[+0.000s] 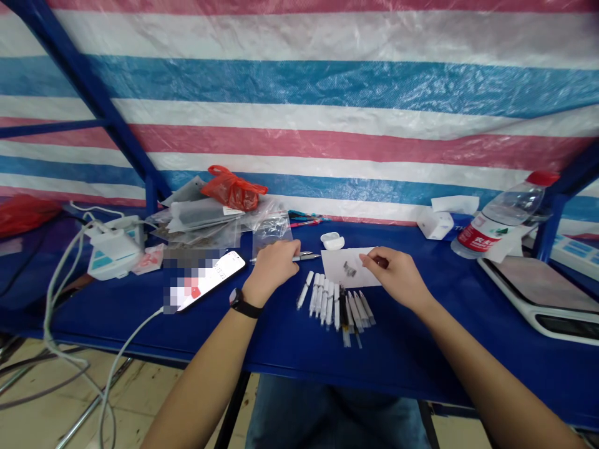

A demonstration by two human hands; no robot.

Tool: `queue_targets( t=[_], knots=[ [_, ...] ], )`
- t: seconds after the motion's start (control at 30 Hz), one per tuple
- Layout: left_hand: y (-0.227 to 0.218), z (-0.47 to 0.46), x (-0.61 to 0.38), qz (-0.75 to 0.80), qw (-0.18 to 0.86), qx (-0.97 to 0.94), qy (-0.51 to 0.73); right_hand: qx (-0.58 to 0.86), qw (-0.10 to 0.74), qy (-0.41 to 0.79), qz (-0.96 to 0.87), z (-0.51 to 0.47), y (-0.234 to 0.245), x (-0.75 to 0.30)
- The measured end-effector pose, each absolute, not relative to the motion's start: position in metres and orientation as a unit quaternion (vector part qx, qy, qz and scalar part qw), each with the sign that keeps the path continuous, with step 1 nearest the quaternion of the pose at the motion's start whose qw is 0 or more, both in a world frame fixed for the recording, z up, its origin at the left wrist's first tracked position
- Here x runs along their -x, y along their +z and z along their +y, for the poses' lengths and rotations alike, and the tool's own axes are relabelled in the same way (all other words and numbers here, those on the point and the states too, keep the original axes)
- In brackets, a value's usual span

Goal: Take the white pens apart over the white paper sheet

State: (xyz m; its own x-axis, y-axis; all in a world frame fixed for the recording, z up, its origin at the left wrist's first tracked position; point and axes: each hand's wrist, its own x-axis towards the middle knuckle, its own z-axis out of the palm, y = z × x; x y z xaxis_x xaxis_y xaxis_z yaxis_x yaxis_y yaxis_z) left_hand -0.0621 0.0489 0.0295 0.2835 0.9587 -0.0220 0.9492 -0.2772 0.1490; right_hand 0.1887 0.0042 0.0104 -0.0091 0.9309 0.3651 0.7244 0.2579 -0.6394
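On blue tabletop (116,324), clear bags (206,218) of grey packets (201,213), beyond left hand (271,268)

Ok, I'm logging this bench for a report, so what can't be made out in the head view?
All in the head view:
Phone: screen mostly covered by a pixelated blur.
Thin tube: middle hidden by the left hand.
Dark specks on the white paper: too small to identify.
Contents of the clear bags: obscured by plastic glare.
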Motion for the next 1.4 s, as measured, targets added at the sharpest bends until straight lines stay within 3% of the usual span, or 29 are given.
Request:
queue_targets(
  t=[0.5,1.2,1.4],
  knots=[
    [0.031,0.046,0.058,0.622,0.021,-0.781,0.056,0.592,0.383,0.141,-0.695,0.004,0.011,-0.189],
    [0.034,0.042,0.055,0.593,0.045,-0.804,-0.025,0.587,0.381,0.137,-0.701,0.004,0.012,-0.189],
    [0.039,0.041,0.057,0.599,0.036,-0.798,0.057,0.571,0.381,0.152,-0.711,0.001,0.009,-0.183]
  ],
)
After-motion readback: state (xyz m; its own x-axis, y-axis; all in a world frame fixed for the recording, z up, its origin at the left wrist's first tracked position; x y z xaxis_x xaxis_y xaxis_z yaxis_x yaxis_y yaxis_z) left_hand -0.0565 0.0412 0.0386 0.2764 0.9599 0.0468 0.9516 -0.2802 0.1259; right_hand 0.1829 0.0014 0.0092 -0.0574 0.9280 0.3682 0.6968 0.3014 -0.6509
